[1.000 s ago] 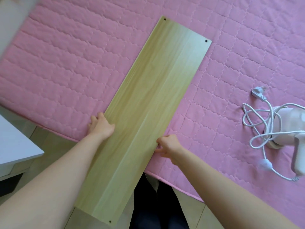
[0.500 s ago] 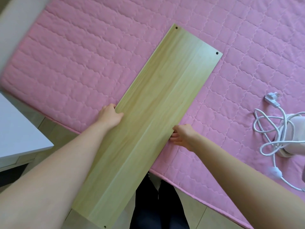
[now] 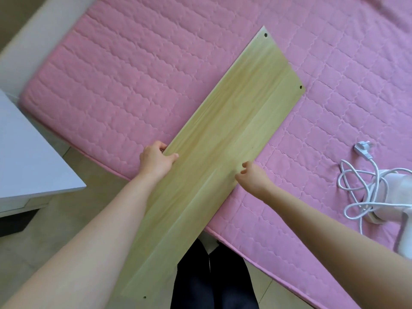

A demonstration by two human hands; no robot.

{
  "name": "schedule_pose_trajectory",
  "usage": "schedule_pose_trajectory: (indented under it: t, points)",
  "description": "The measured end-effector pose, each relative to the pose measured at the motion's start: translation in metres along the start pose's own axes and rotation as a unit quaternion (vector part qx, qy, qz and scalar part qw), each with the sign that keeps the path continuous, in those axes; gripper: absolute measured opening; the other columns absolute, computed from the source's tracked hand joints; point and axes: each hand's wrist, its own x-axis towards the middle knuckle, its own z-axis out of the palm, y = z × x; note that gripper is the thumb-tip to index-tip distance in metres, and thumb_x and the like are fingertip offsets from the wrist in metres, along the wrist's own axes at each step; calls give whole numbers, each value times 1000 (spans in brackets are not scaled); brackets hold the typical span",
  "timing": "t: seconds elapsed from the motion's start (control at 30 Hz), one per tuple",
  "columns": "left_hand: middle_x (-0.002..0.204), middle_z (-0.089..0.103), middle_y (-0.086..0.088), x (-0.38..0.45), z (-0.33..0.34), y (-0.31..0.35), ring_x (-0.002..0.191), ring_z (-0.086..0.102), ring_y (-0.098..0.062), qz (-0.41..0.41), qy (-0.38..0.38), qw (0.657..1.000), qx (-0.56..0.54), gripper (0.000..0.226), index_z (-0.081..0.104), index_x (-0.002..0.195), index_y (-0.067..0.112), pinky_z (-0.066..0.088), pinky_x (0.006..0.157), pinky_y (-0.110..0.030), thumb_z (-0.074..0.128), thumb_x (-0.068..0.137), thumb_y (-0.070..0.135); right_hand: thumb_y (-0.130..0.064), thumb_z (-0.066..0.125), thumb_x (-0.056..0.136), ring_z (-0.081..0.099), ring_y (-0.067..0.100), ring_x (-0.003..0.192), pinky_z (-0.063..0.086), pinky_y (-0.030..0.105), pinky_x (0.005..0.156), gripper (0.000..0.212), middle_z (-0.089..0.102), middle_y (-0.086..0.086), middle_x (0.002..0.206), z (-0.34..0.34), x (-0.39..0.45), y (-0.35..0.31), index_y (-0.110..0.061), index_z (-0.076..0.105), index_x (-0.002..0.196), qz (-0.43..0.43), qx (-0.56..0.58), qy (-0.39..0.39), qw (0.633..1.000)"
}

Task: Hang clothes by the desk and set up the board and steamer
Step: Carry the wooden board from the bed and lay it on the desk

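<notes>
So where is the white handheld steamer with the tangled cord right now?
The white handheld steamer lies on the pink quilted mattress at the far right of the head view, its white cord looped beside it, right of the long pale wooden board.

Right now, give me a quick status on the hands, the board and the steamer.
Left hand clamped on board edge; right hand open, off it. Board half on pink bed, near end overhanging. Steamer with tangled cord on bed, right, clear of board.

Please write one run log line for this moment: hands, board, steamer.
left hand: grips board edge | right hand: open, at other edge | board: partly on bed, near end overhangs | steamer: on bed, cord loose
</notes>
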Motion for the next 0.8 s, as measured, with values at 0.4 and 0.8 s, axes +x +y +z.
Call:
schedule_pose_trajectory:
  t: [0.4,0.8]
  points:
    - [82,65,4,-142,-6,48,81,59,-31,96,-8,995,-33,17,46,83,21,47,67,-38,60,86,10,-2,58,75,39,45,131,38,51,104,56,53,15,132,-53,-53,-51,-6,52,131,-475,-416,197,750]
    - [85,65,-9,-216,29,69,81,56,-38,124,-35,991,25,14,38,92,19,44,64,-40,52,93,18,-2,70,47,51,24,59,49,42,80,34,51,-1,64,-83,-96,-11,-16,62,77,-440,-622,124,635]
